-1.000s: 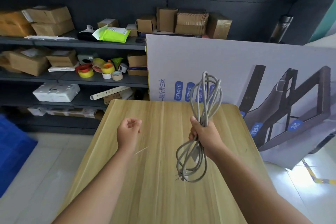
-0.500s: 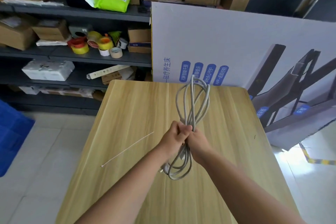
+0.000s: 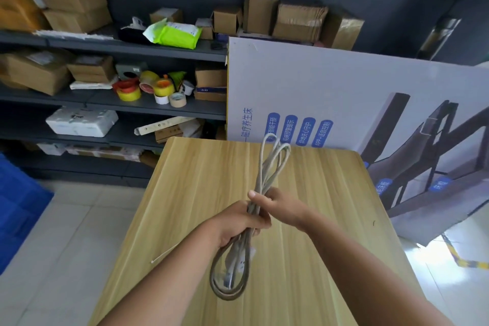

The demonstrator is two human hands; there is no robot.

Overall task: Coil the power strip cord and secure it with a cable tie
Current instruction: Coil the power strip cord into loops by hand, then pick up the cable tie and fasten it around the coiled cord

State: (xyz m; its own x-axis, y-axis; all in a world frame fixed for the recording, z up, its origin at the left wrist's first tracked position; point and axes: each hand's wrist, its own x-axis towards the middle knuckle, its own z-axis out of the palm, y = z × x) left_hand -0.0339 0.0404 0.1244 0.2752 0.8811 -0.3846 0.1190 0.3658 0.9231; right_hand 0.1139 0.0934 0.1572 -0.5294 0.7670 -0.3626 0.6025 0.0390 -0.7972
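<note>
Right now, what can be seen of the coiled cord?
The coiled cord is grey, gathered into a long narrow bundle of several loops held above the wooden table. Both the left hand and the right hand grip its middle. One end of the loops points away, the other hangs toward the camera around a pale, blurred power strip body.

Both bare forearms reach forward and meet at the middle. The left hand (image 3: 238, 222) is closed in a fist around the grey coiled cord (image 3: 239, 219); the right hand (image 3: 279, 208) grips just above, thumb extended.
</note>
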